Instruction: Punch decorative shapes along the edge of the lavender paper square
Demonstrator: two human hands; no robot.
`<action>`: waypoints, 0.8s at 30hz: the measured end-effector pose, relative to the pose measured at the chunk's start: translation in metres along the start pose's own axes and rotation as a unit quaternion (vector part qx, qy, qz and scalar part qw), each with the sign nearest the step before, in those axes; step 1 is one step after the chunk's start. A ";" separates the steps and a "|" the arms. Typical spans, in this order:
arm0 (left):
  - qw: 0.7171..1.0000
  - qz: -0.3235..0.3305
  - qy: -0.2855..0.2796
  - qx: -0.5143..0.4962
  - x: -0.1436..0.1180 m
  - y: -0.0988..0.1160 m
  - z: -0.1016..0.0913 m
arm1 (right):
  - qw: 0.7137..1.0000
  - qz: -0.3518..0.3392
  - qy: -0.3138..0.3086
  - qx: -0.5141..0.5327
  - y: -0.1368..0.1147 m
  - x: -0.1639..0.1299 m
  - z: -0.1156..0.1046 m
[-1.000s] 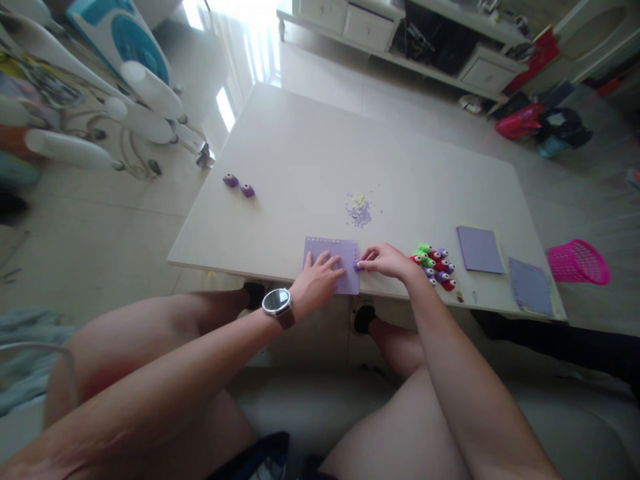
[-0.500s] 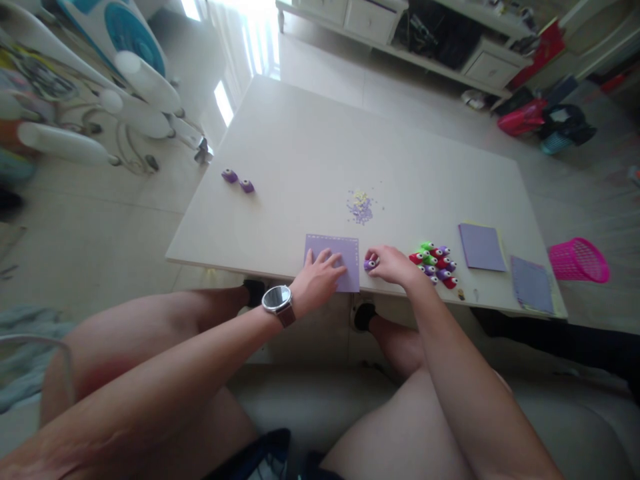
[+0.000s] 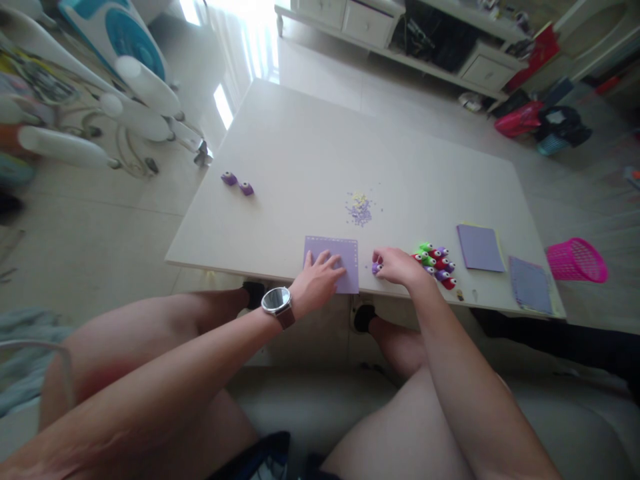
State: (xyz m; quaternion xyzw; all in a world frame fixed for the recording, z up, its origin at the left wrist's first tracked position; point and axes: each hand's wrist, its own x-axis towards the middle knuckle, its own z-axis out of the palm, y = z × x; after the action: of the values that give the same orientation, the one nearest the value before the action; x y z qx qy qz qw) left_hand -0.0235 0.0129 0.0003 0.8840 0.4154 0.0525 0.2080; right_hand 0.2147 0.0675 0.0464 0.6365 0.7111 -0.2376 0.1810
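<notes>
Left hand [image 3: 316,283] lies flat, fingers spread, on purple sheet [image 3: 332,262]. Right hand [image 3: 399,265], just right of sheet, pinches small purple punch [image 3: 376,268]. Pink basket [image 3: 577,260] far right of sheet, contents not discernible.

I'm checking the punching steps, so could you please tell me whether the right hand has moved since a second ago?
Yes. The right hand, holding a small purple punch, has moved rightward off the edge of the purple sheet, toward the cluster of coloured punches.

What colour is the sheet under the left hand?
Purple, with a row of small punched holes along its edges; the sheet shows under the left hand in the head view.
</notes>
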 end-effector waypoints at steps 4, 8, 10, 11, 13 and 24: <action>1.000 0.000 -0.002 0.002 0.000 0.000 -0.001 | 0.996 -0.053 0.013 0.065 -0.002 0.001 -0.003; 1.000 -0.002 -0.002 -0.001 0.000 0.000 0.000 | 0.992 -0.058 -0.019 0.109 -0.004 0.001 -0.002; 1.000 -0.003 -0.001 -0.002 0.000 0.000 0.001 | 0.992 -0.053 -0.030 0.112 -0.004 0.001 -0.001; 1.000 -0.002 0.000 -0.002 0.000 0.000 0.001 | 0.992 -0.051 -0.034 0.111 -0.005 0.002 0.000; 1.000 -0.002 -0.001 -0.001 0.000 0.000 0.001 | 0.992 -0.050 -0.028 0.111 -0.006 0.002 0.001; 1.000 -0.002 -0.003 -0.009 0.000 0.001 -0.002 | 0.991 -0.037 0.074 0.106 -0.003 0.004 -0.003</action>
State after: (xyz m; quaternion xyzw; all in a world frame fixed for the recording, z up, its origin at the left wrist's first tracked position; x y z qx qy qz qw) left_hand -0.0234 0.0127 0.0028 0.8814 0.4163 0.0532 0.2168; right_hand 0.2117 0.0720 0.0475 0.6411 0.7165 -0.2704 0.0511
